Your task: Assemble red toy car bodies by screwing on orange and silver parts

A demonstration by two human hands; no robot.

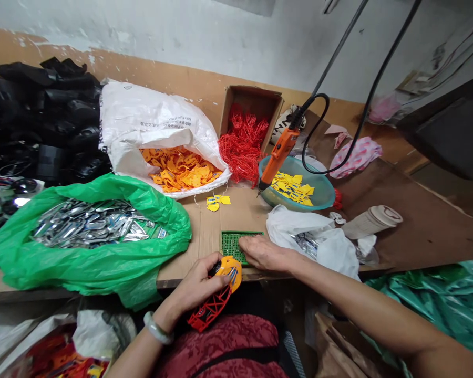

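My left hand (pixel 200 283) is closed around a plastic toy part (pixel 229 270), with an orange top and a red lattice frame below, held over my lap at the table edge. My right hand (pixel 266 252) reaches to a green perforated tray (pixel 230 244) on the cardboard. Its fingers are pinched together over the tray's right half, and whatever is between them is too small to make out. Above and behind the tray hangs an orange electric screwdriver (pixel 283 152), tip down. A few yellow pieces (pixel 217 201) lie on the cardboard behind the tray.
A green bag (pixel 173 220) of silvery parts stands left, a white sack (pixel 150 110) of orange parts behind it. Red lattice frames (pixel 244 139) spill from a cardboard box (pixel 230 100). A teal bowl (pixel 325 197), white bag (pixel 339 254) and lidded cup (pixel 368 223) are right.
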